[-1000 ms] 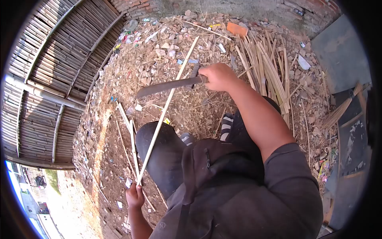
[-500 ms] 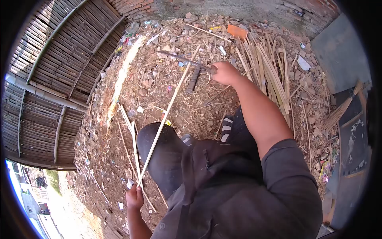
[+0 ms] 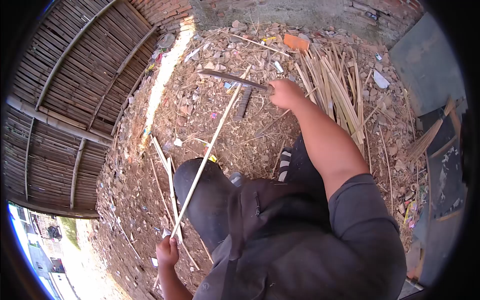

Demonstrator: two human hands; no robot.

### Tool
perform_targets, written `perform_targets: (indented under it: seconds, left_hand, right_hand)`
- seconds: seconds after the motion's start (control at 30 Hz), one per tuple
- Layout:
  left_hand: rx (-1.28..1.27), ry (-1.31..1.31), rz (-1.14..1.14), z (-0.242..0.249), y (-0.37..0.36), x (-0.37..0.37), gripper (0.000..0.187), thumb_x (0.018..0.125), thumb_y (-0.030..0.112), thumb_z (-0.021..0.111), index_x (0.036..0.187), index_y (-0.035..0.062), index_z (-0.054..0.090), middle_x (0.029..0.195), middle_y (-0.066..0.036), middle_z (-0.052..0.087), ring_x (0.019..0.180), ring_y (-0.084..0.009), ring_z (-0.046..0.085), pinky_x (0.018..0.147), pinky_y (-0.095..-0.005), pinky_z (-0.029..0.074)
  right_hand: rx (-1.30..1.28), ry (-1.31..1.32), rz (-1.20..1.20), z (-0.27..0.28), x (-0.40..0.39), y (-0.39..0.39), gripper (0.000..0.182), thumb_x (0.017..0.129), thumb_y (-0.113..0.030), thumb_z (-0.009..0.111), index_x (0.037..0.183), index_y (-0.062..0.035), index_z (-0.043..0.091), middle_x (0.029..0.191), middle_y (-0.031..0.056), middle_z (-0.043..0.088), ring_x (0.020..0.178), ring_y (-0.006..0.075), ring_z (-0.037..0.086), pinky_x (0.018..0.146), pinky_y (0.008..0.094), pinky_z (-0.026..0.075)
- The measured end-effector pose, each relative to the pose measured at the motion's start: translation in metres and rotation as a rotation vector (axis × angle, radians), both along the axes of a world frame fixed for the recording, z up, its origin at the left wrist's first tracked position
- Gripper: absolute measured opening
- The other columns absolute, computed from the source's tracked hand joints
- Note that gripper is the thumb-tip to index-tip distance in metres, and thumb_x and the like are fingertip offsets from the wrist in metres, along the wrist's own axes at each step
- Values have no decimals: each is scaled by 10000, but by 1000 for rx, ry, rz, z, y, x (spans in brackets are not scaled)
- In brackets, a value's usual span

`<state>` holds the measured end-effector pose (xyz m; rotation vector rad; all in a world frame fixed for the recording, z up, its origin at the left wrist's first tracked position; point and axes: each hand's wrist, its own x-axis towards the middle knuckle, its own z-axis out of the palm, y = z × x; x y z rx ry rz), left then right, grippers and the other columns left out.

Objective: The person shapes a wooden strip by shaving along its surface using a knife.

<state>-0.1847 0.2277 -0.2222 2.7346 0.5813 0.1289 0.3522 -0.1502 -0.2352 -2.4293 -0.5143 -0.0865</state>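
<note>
My right hand (image 3: 285,93) is closed around the handle of a machete (image 3: 230,77), whose dark blade points left and crosses the far end of a bamboo strip (image 3: 212,142). That long pale strip slants up over my left knee. Its near end is pinched in my left hand (image 3: 167,251), low at the left. Just below the blade, a dark ribbed block (image 3: 243,103) lies on the ground near the strip's far end. More split bamboo strips (image 3: 172,192) lie on the soil beside my left leg.
A pile of split bamboo (image 3: 340,95) spreads on the ground at the right. A woven bamboo wall (image 3: 70,75) stands at the left, a brick wall (image 3: 280,15) at the back. Rubble and litter cover the ground. A grey panel (image 3: 425,65) leans at the right.
The machete blade has tilted and shifted slightly across the strip's far end. The strip's far end and my left hand have lowered a little. Both hands keep their hold.
</note>
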Motion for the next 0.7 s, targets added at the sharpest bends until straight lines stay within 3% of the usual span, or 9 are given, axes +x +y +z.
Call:
perform_targets:
  seconds: [0.03, 0.07, 0.17, 0.2, 0.3, 0.43, 0.47, 0.57, 0.7]
  left_hand:
    - [-6, 15, 7, 1, 0, -2, 480, 1056, 399, 465, 790, 22, 595, 604, -206, 571, 590, -443, 612, 544, -499, 457]
    - [-10, 29, 11, 0, 1, -4, 476, 1055, 397, 465, 795, 21, 599, 607, -206, 572, 594, -440, 613, 549, -498, 458]
    - [-48, 21, -13, -1, -2, -2, 471, 1051, 390, 464, 779, 20, 569, 605, -208, 558, 591, -442, 593, 551, -497, 443]
    - [-48, 20, -28, -7, -1, -5, 471, 1051, 388, 465, 772, 20, 560, 601, -209, 553, 586, -443, 587, 546, -496, 437]
    - [-57, -8, -37, -18, 2, -8, 467, 1048, 375, 467, 754, 19, 535, 588, -209, 537, 572, -453, 568, 538, -502, 421]
    - [-14, 26, 6, 1, -3, -3, 459, 1043, 363, 476, 766, 14, 586, 610, -222, 563, 590, -456, 592, 547, -500, 435]
    - [-13, 37, 19, 2, 1, -4, 456, 1042, 361, 480, 769, 13, 593, 613, -222, 569, 591, -453, 597, 549, -498, 437]
    - [-42, 19, 3, 1, -4, -2, 449, 1046, 345, 483, 758, 13, 575, 598, -206, 561, 570, -435, 590, 539, -489, 430]
    - [-64, -3, -7, -15, 2, -7, 454, 1053, 341, 475, 745, 15, 542, 574, -197, 529, 545, -425, 564, 528, -484, 419]
  right_hand:
    - [-11, -79, -11, 3, -6, 1, 266, 791, -177, 680, 1047, -118, 725, 909, 146, 725, 880, 382, 702, 783, 493, 556]
    - [-9, 41, 17, 8, -7, 4, 225, 782, -179, 687, 999, -128, 712, 898, 135, 721, 876, 380, 699, 774, 501, 550]
    - [-114, -44, 238, 17, -25, 12, 309, 759, -176, 696, 1066, -135, 704, 867, 154, 707, 857, 365, 699, 753, 505, 547]
    - [-157, -106, 306, 21, -30, 15, 268, 750, -173, 705, 1016, -146, 695, 839, 155, 691, 843, 377, 692, 744, 512, 541]
    - [-125, -205, 298, 15, -23, 11, 225, 752, -179, 712, 966, -119, 676, 840, 155, 688, 845, 379, 689, 743, 512, 536]
    - [105, 101, -33, -14, 3, 2, 310, 738, -192, 721, 1030, -89, 706, 930, 165, 718, 887, 382, 689, 785, 473, 545]
    - [29, 84, -51, -12, 5, 1, 347, 735, -204, 717, 1062, -86, 712, 953, 171, 724, 892, 388, 689, 798, 460, 548]
    - [38, -35, 96, -6, -6, 7, 326, 746, -214, 713, 1048, -91, 712, 924, 170, 718, 881, 385, 691, 779, 474, 545]
    - [-181, -11, 228, 28, -31, 6, 282, 771, -171, 683, 1043, -102, 717, 941, 156, 721, 918, 370, 700, 811, 481, 560]
